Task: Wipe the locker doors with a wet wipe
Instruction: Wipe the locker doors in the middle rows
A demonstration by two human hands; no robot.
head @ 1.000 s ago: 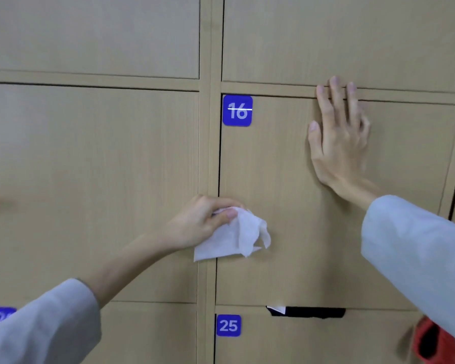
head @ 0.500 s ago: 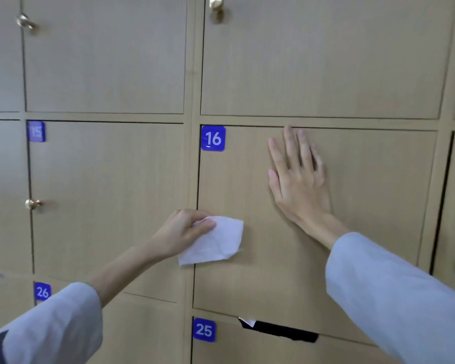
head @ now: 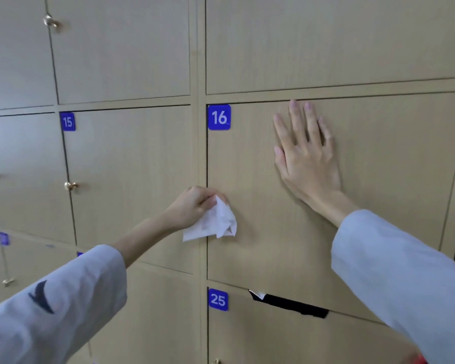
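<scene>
Two hands work door 16 (head: 260,232). Her left hand (head: 195,206) pinches a crumpled white wet wipe (head: 216,223) at the door's nine o'clock edge, straddling the frame post; the wipe hangs with its long axis running from one o'clock down to seven o'clock, corners drooping. Her right hand (head: 306,156) lies flat on the door, fingers straight and pointing to twelve o'clock, holding nothing. Bare door spreads toward three and six o'clock. A blue number plate (head: 219,117) sits at eleven o'clock.
</scene>
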